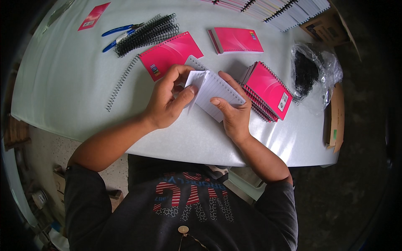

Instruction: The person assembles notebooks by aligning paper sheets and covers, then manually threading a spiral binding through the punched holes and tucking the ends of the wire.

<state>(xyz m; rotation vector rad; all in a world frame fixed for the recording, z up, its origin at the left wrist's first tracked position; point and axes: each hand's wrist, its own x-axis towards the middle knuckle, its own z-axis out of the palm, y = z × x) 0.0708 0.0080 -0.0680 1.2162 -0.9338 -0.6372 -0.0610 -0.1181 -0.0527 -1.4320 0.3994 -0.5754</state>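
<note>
Both my hands hold a small block of lined white pages [217,95] above the near half of the table, with punched holes along its edge. My left hand [167,98] pinches the left part, thumb in front, where some sheets are folded up. Around the right part closes my right hand [238,115], its thumb lying on the page. Just beyond my left hand lies a pink punched cover [171,54]. A long black spiral coil [121,83] slants down from that cover's left corner. Right of my right hand stands a stack of pink spiral-bound notebooks [268,90].
Black coils [148,35] lie piled beside blue-handled pliers [117,30]. Farther off are a pink card [94,16], a pink-covered block [238,39] and rows of bound pages [278,12]. A clear bag with black contents [307,73] and cardboard boxes [335,119] line the right edge.
</note>
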